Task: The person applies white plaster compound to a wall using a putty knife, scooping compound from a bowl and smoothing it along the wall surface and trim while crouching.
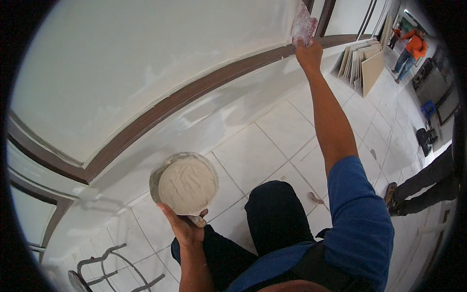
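Note:
My left hand (187, 228) is closed around the near side of a round metal pan (154, 182), its thumb along the rim. Pale cream putty (188, 187) fills the pan, its surface ridged. A short, smeared handle (197, 221) sticks out by my fingers; I cannot tell whether it belongs to the pan. Stretched far forward, my right hand (310, 54) grips a crumpled, whitish-pink piece of plastic (304, 27) at the brown wall trim (194, 97). Behind the trim is a white wall panel (146, 53) with faint smears. What the plastic covers, if anything, is hidden.
Several cut boards (360, 63) lean at the far right. A person in an orange top (415, 46) stands beyond them. At the right edge are another person's dark-trousered legs (423, 180). A grey metal frame (104, 265) is at lower left on white floor tiles (253, 151).

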Demonstrator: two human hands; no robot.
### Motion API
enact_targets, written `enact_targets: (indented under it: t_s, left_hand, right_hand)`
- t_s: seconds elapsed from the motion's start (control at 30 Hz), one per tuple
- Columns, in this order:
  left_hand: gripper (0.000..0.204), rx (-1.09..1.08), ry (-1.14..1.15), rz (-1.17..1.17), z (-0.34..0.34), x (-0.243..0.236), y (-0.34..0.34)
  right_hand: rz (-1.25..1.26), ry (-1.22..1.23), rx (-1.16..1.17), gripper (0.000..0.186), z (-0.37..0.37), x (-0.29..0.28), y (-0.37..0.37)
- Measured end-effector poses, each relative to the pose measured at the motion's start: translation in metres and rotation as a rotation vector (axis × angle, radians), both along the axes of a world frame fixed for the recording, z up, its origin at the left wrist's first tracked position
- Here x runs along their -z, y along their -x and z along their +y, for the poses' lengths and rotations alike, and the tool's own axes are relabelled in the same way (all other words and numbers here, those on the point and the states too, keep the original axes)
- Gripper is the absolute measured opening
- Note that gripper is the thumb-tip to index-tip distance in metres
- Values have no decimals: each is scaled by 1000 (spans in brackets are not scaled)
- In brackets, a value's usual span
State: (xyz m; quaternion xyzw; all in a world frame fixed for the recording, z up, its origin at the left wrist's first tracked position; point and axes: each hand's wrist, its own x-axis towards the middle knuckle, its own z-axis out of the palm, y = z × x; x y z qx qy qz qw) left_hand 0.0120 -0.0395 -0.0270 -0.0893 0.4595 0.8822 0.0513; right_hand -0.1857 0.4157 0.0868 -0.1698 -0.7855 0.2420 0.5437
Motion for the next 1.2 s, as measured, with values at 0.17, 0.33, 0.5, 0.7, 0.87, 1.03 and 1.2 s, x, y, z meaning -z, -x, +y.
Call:
enact_targets:
  t_s: [0.17,0.33,0.5,0.7,0.87,1.03,1.2]
  left_hand:
    - [89,14,27,-6,-3,0,-2]
    - [90,15,18,1,-3,-1,-2]
    - [87,55,-70,-10,-9,6,-3]
    - [86,30,-71,-6,-6,-3,-7]
    - [88,10,-136,7,-8,-5,-11]
    - [89,12,-119,29,-9,-8,-14]
    - [91,-16,-112,47,-7,-14,-17]
  right_hand:
    - [-33,22,23,27,0,2,6]
    - [-40,6,44,28,6,5,14]
    - [-78,-52,46,28,15,8,22]
    - [-85,45,1,28,9,15,30]
    - [-20,66,-141,25,-50,11,17]
    - [-15,45,-241,18,-115,7,0]
    - [31,45,-436,19,-192,12,-17]
